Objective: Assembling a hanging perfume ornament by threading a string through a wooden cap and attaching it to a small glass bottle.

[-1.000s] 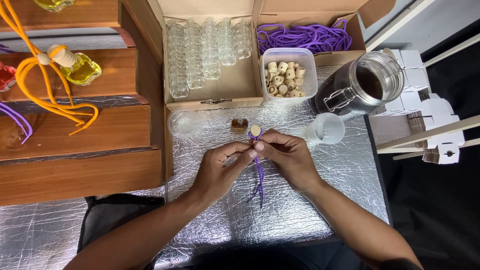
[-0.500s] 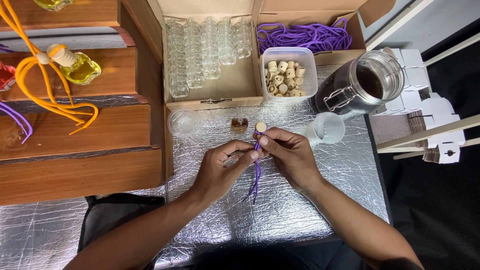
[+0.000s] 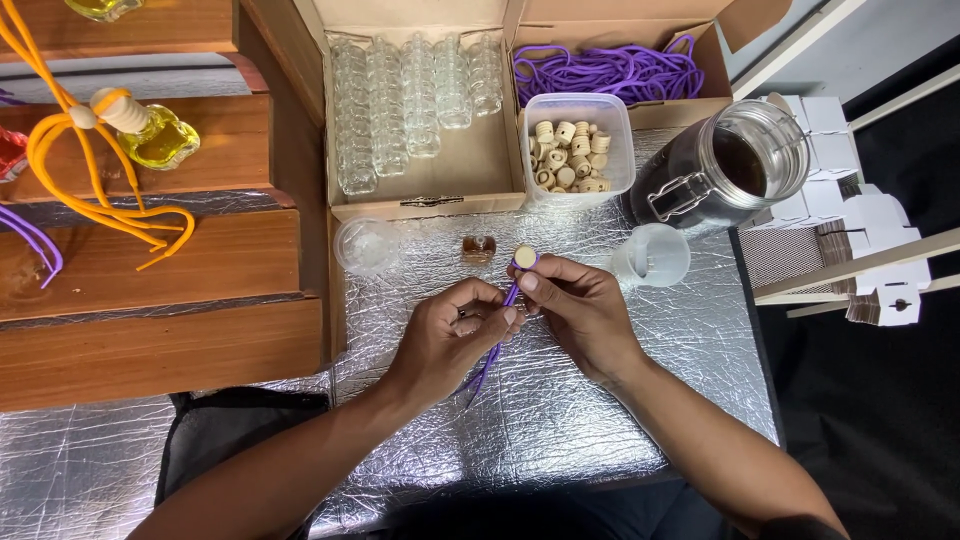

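Observation:
My right hand (image 3: 585, 312) pinches a small wooden cap (image 3: 524, 257) with a purple cord (image 3: 492, 350) threaded through it, just above the silver foil table (image 3: 560, 420). My left hand (image 3: 447, 335) grips the same cord a little lower, thumb and forefinger pressed on it beside the right fingertips. The cord's loose ends hang down under my left palm. A tiny brown-filled glass bottle (image 3: 479, 247) stands on the foil just beyond my hands.
Behind are a cardboard box of empty glass bottles (image 3: 410, 90), a box of purple cords (image 3: 610, 70), a plastic tub of wooden caps (image 3: 572, 150), a dark liquid jar (image 3: 725, 165), two clear cups (image 3: 365, 245) (image 3: 652, 255). Wooden steps (image 3: 150, 300) at left hold a finished yellow bottle with orange cord (image 3: 150, 135).
The wooden cap has slid a little up and away along the cord, and my fingers have shifted slightly with it. Everything else stays put.

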